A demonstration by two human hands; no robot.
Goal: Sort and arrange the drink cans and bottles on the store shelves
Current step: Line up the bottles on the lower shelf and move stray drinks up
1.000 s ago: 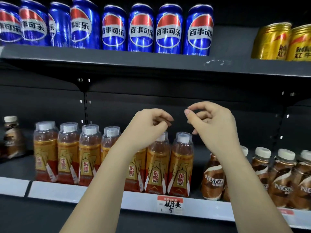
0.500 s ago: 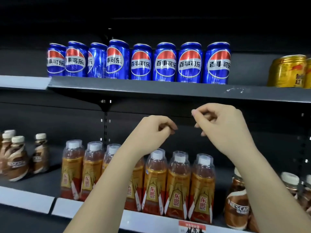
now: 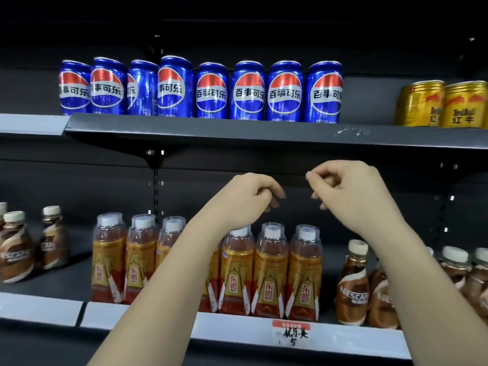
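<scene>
A row of blue Pepsi cans stands on the upper shelf; the left few are turned at odd angles. Orange energy-drink bottles with clear caps line the lower shelf. My left hand hovers in the air above these bottles with its fingers curled and nothing in it. My right hand is raised beside it, a little higher, with thumb and forefinger tips together and nothing held. Both hands are below the upper shelf's front edge and touch no can or bottle.
Gold Red Bull cans stand at the upper right. Brown Nescafe bottles sit on the lower shelf at the right and at the far left. A handwritten price tag hangs on the lower shelf rail.
The view has tilted up, so the Pepsi row now sits lower in frame. Both hands have risen slightly above the bottles and keep the same curled pose.
</scene>
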